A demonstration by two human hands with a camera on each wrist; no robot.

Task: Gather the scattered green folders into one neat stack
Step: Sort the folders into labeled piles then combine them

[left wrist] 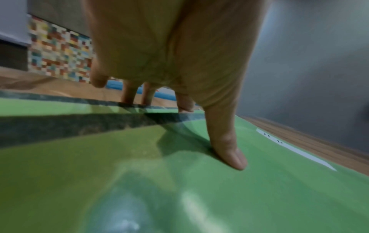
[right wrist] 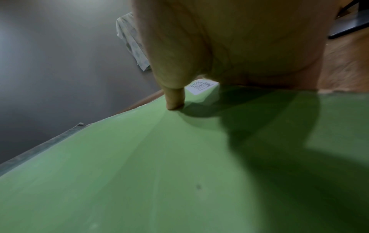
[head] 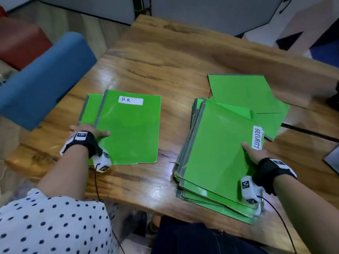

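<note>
On the wooden table [head: 174, 57] lie two groups of green folders. At the left, the folder labelled H.R [head: 128, 129] overlaps another folder [head: 91, 109]. My left hand [head: 91, 133] grips the H.R folder [left wrist: 199, 197] at its grey spine, with the thumb [left wrist: 229, 151] on top and the fingers over the edge. At the right, a loose stack [head: 201, 200] is topped by the SECURITY folder [head: 216, 143]. My right hand [head: 255, 154] holds its right edge, thumb [right wrist: 175, 99] on the cover [right wrist: 139, 173], fingers hidden beneath. Two more folders [head: 240, 90] [head: 271, 121] lie askew behind.
A blue cushioned bench [head: 44, 77] and a red seat [head: 20, 41] stand left of the table. A dark flat object [head: 332, 158] lies at the table's right edge. Bare wood shows between the two groups and across the far half.
</note>
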